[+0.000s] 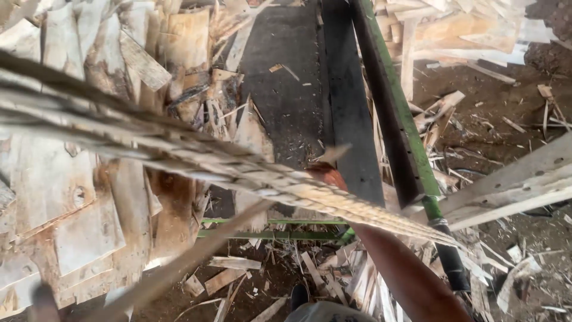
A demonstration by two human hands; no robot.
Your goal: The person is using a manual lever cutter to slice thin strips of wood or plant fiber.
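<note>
Reaching up from the bottom edge, the right arm meets a stack of thin wood veneer sheets point(179, 152) held edge-on, running from upper left across the view to the green metal bar point(411, 143). Only the top of the right hand point(325, 174) shows behind the stack's lower edge; it seems to press or grip the sheets there, though the fingers are hidden, so I cannot tell how they close. The left hand is not clearly seen; a blurred shape at the bottom left corner may be part of it.

Judging by the frayed, layered edges, the sheets are light but floppy, brittle and splintery. They would sag and crack if taken at one end, so support is best spread along the stack's underside, left of the green bar. Loose veneer scraps point(77, 197) lie beneath.
</note>
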